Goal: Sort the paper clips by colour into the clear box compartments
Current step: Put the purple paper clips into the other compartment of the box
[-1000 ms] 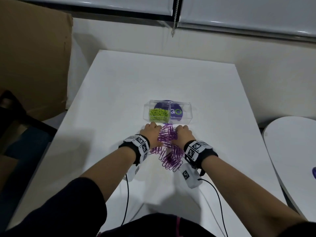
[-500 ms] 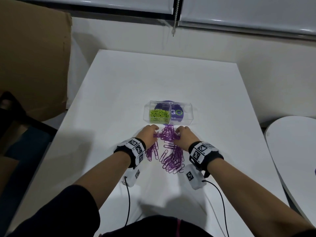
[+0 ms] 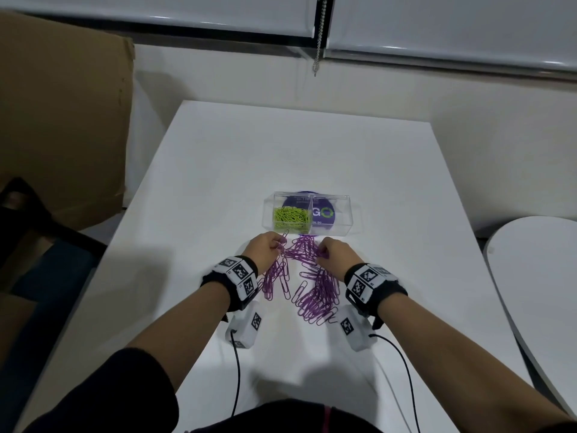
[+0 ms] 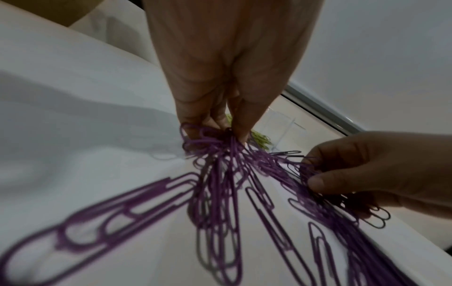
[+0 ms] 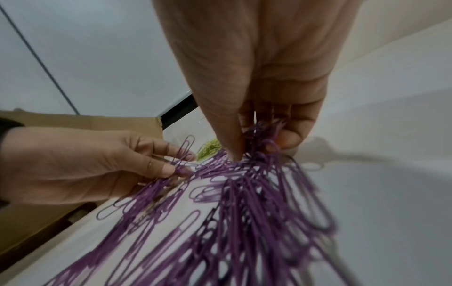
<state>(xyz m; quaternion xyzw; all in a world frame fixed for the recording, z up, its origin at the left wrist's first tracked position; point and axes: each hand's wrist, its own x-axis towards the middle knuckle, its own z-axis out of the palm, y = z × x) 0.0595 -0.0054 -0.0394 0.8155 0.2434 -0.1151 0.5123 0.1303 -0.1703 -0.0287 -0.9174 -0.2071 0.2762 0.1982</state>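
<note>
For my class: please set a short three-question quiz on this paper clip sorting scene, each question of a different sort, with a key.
1. True or false: the left compartment of the clear box holds green clips.
2. Multiple choice: the purple clips lie mostly
A. in the right compartment
B. on the white table, on the near side of the box
C. on the cardboard
3. Fill in: the left hand and the right hand each have a grip on a bunch of ____ clips.

Key: 1 true; 2 B; 3 purple.
</note>
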